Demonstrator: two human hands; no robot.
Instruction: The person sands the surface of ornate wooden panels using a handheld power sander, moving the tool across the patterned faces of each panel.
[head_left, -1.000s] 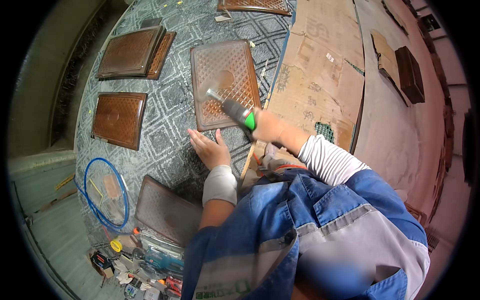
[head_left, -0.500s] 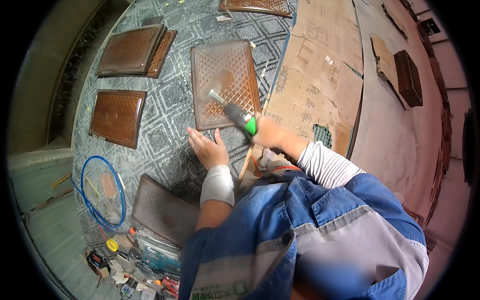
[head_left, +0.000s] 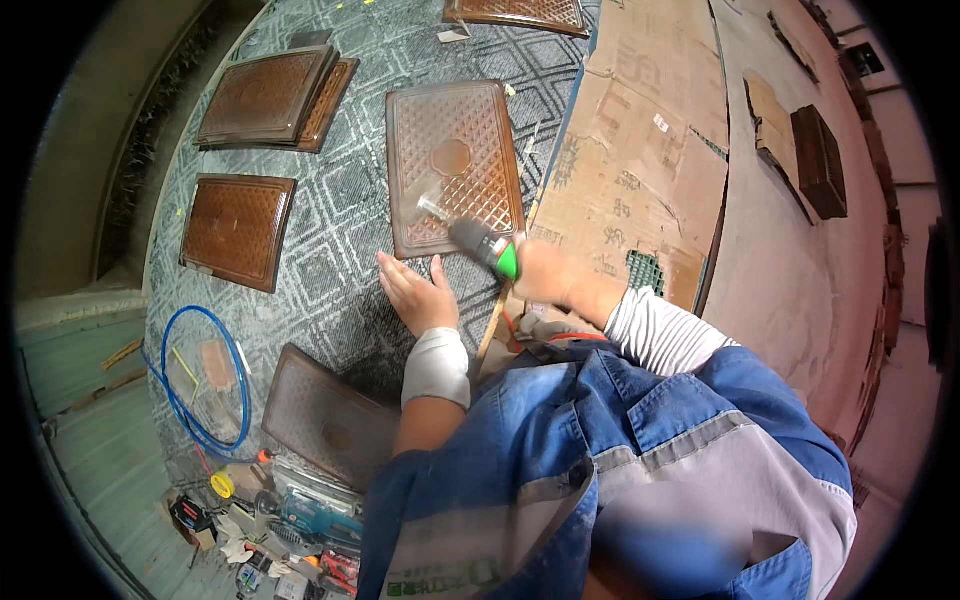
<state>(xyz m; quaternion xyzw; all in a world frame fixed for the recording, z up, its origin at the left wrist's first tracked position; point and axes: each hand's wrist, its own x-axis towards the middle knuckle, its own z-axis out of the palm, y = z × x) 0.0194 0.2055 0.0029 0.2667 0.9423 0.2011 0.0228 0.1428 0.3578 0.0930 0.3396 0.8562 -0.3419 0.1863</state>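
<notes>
My right hand (head_left: 548, 275) is closed around a handheld rotary power tool (head_left: 476, 240) with a black body and a green part by my fingers. Its pale, motion-blurred tip lies over the near half of a brown carved wooden panel (head_left: 440, 125). The panel has a diamond lattice and a round plain patch in its middle. At the panel's near edge, my left hand (head_left: 422, 298) is open with fingers stretched and thumb apart. Whether its fingertips touch the edge, I cannot tell. Another, duller panel (head_left: 325, 410) lies near my left forearm, partly behind my sleeve.
Two stacked panels (head_left: 262, 98) and a single panel (head_left: 238, 228) lie left on the grey patterned carpet (head_left: 335, 215). Flattened cardboard (head_left: 640, 130) covers the right side. A blue hose coil (head_left: 247, 400) and a clutter of tools (head_left: 310, 515) are at lower left.
My right hand has drawn the tool slightly toward me and to the right. Its tip has left the round centre patch, now fully visible. My left hand stays almost in place.
</notes>
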